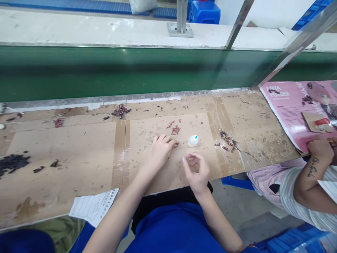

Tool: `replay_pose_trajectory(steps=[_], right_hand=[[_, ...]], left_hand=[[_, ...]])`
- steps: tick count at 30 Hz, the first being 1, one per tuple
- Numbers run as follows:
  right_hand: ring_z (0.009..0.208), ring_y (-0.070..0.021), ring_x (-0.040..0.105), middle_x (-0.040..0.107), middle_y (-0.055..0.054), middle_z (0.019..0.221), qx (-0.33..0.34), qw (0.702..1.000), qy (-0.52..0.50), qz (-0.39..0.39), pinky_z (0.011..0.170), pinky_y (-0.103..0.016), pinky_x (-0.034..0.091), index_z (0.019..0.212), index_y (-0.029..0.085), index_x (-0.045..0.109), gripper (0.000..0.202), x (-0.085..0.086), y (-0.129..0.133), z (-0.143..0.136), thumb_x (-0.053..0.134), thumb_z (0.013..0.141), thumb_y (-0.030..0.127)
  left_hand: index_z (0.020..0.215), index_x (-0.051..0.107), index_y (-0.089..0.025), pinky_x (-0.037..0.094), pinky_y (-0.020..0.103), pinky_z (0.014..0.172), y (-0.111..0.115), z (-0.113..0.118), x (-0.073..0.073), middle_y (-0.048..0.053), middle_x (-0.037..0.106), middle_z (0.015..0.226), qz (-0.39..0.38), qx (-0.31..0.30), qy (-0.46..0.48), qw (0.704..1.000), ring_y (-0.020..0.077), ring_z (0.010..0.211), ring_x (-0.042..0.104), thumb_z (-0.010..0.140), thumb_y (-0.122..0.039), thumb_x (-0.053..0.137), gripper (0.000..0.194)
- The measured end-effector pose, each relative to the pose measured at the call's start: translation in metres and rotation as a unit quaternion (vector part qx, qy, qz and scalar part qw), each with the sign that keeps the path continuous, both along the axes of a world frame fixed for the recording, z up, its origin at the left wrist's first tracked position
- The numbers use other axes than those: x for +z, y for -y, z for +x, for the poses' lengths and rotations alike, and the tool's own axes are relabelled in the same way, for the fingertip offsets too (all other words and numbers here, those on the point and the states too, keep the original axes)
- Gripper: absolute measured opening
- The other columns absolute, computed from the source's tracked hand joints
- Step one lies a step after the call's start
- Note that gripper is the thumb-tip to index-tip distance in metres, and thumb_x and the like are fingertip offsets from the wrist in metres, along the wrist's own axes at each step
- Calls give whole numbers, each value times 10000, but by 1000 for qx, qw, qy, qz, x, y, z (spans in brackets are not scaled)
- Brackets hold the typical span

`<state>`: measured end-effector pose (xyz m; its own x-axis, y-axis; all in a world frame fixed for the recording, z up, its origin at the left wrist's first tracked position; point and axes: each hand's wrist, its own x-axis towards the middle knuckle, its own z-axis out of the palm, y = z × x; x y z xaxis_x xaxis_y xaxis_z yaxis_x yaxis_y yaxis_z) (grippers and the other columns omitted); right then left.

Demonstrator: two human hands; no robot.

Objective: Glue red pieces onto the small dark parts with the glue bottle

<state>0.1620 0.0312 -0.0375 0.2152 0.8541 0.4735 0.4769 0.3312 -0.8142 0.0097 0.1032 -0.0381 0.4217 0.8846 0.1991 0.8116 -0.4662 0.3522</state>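
Note:
On the cardboard-covered table, my left hand (162,149) rests palm down with its fingers bent, and a small dark and red piece (176,144) shows at its fingertips. Whether the fingers grip that piece is unclear. Just above this hand lies a small pile of red pieces (176,130). My right hand (197,170) is raised near the table's front edge, thumb and fingers curved and apart, with nothing visible between them. Beyond it sits a small white, rounded container (193,141) with a blue-green mark. A cluster of dark and red pieces (228,141) lies to the right.
More dark and red pieces (121,111) lie at the back, and a black pile (14,163) at far left. A paper sheet (94,206) overhangs the front edge. Another person's forearm (312,172) is at the right, by a pink poster (285,112). A green belt (105,72) runs behind.

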Motion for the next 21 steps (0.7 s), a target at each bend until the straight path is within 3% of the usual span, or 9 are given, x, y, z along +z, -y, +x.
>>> replay_pose_trajectory(steps=[5, 8, 10, 13, 16, 21], right_hand=[[695, -151, 632, 689, -40, 814, 16, 995, -56, -77, 585, -275, 510, 924, 202, 631, 100, -1, 1, -3, 647, 828, 226], [715, -159, 634, 699, -50, 829, 33, 970, -164, -176, 593, -275, 510, 907, 198, 662, 154, 2, 0, -8, 678, 795, 302], [707, -162, 635, 706, -51, 815, 69, 924, -271, -261, 556, -261, 504, 895, 194, 687, 232, 5, -2, -11, 699, 770, 389], [645, -136, 612, 700, -38, 747, 149, 820, -413, -367, 497, -223, 478, 812, 183, 717, 334, 11, -8, -12, 758, 690, 491], [567, -90, 567, 675, -6, 671, 188, 739, -487, -426, 451, -177, 438, 731, 175, 727, 359, 14, -13, -10, 855, 564, 467], [569, -84, 585, 675, 1, 642, 216, 712, -480, -465, 445, -159, 439, 715, 171, 741, 349, 15, -16, -7, 888, 522, 421]], left_hand=[[1013, 679, -221, 391, 374, 764, 0, 1, 1, 78, 694, 942, 9, 4, -15, 1000, 243, 915, 562, 916, -142, 489, 227], [995, 688, -231, 408, 368, 761, 7, -5, 4, 75, 685, 928, 7, 5, 58, 998, 228, 878, 567, 927, -151, 467, 245], [956, 691, -229, 436, 358, 777, 15, -9, 8, 57, 691, 902, -12, -21, 161, 987, 206, 858, 586, 941, -184, 467, 229], [915, 703, -231, 468, 340, 832, 29, -11, 11, 34, 696, 877, -3, -68, 320, 945, 180, 884, 611, 926, -186, 523, 186], [869, 734, -253, 480, 320, 805, 41, -15, 8, 29, 678, 851, 29, -62, 382, 922, 173, 880, 600, 895, -185, 585, 165], [822, 760, -273, 485, 308, 727, 51, -24, 3, 32, 629, 779, 27, -31, 373, 927, 167, 811, 578, 902, -260, 586, 192]])
